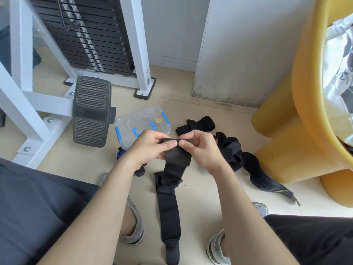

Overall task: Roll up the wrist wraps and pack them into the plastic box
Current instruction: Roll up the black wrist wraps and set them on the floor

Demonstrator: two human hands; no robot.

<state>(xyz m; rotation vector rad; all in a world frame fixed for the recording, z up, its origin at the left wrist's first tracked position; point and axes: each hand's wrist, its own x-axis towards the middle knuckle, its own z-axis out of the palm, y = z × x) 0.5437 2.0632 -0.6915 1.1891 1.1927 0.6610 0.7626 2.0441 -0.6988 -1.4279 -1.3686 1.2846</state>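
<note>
My left hand (150, 146) and my right hand (200, 148) both pinch the top end of a long black wrist wrap (169, 209), thumbs meeting at its folded edge. The rest of the wrap hangs down between my knees to the floor. A clear plastic box (145, 119) with blue latches and a blue handle lies closed on the floor just beyond my left hand. More black wraps lie loose on the floor: a looped one (200, 124) behind my right hand and a crumpled pile (246, 161) to its right.
A white weight machine frame (24, 104) with a black ribbed foot plate (91, 111) stands at the left. A yellow plastic chair (298, 119) stands at the right. A small blue and black item (121, 153) lies under my left wrist. My shoes rest on the beige floor.
</note>
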